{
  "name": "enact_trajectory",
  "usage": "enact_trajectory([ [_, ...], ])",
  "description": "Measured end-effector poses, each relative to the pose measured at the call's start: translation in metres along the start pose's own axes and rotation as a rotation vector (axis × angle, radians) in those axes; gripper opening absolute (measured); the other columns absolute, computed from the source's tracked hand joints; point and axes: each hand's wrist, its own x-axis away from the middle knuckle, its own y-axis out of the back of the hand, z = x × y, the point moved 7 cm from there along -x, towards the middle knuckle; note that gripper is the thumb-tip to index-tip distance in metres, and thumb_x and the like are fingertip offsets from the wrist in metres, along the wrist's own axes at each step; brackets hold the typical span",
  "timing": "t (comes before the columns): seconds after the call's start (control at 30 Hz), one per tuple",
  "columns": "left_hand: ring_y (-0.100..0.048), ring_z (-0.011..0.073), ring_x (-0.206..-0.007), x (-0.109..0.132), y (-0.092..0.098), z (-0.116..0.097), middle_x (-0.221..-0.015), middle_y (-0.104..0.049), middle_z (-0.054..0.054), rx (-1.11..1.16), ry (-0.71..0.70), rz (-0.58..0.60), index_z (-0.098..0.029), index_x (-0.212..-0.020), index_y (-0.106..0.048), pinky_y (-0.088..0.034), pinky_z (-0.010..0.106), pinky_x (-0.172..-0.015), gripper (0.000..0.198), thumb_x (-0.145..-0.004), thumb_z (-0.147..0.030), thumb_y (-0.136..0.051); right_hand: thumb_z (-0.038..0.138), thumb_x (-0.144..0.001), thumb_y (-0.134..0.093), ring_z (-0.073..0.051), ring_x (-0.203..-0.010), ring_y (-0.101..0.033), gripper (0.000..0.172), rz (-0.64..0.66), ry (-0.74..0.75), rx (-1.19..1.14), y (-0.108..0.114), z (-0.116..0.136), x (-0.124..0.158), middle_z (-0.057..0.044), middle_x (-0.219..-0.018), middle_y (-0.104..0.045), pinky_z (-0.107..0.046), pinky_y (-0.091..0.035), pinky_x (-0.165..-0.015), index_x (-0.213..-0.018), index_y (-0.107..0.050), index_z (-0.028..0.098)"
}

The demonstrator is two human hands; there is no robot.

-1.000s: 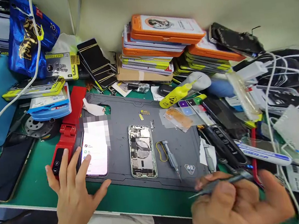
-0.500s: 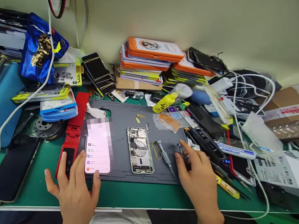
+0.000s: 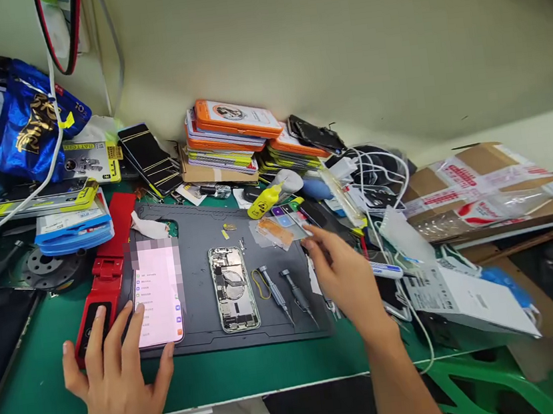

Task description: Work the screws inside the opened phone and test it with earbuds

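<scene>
My left hand [image 3: 113,378] lies flat with fingers spread at the mat's near left corner, fingertips on the lower edge of a lit phone [image 3: 157,295]. An opened phone body [image 3: 235,288] with bare internals lies in the middle of the dark grey mat [image 3: 193,230]. Two small screwdrivers [image 3: 285,292] lie side by side just right of it, next to a yellow band. My right hand [image 3: 344,272] hovers over the mat's right edge, fingers loosely apart and reaching toward a clear sheet with an orange part [image 3: 275,229]. Nothing shows in that hand.
A red tool [image 3: 104,282] lies left of the lit phone. A yellow bottle [image 3: 264,200], stacked orange packages [image 3: 231,128], white cables [image 3: 378,174] and tools crowd the back and right. Cardboard boxes [image 3: 487,194] stand at the right; a blue bag [image 3: 30,130] at the back left.
My right hand let go of the second screwdriver on the mat and moved up and back toward the clear sheet. The view swung right. My left hand stayed at the lit phone.
</scene>
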Motion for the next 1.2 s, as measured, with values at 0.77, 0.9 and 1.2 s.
enact_trajectory([
  [0.77,-0.048,0.035,-0.161,0.0,0.002,0.001,-0.146,-0.074,0.014,0.021,0.039,-0.062,-0.019,-0.153,-0.064,-0.011,0.057,-0.144,0.049,-0.109,-0.042,-0.063,0.032,-0.093,-0.06,-0.034,-0.131,-0.061,0.047,0.329,0.545,0.203,-0.085,-0.017,-0.186,-0.015,-0.131,-0.077,-0.06,-0.032,-0.126,-0.135,-0.078,0.02],
  [0.9,-0.051,0.0373,-0.159,-0.003,0.004,-0.001,-0.147,-0.074,0.014,0.053,0.101,-0.058,-0.019,-0.15,-0.066,-0.014,0.061,-0.143,0.046,-0.11,-0.042,-0.06,0.029,-0.089,-0.062,-0.033,-0.129,-0.064,0.048,0.312,0.566,0.193,-0.09,-0.018,-0.189,-0.015,-0.13,-0.076,-0.064,-0.029,-0.129,-0.134,-0.077,0.021],
  [1.2,-0.047,0.0343,-0.161,0.0,0.003,0.001,-0.144,-0.074,0.015,-0.046,-0.032,-0.055,-0.014,-0.156,-0.06,-0.011,0.055,-0.145,0.053,-0.106,-0.031,-0.067,0.037,-0.099,-0.067,-0.03,-0.123,-0.062,0.047,0.027,0.388,0.082,-0.031,-0.001,-0.181,-0.018,-0.127,-0.065,-0.049,-0.052,-0.111,-0.139,-0.073,0.014],
])
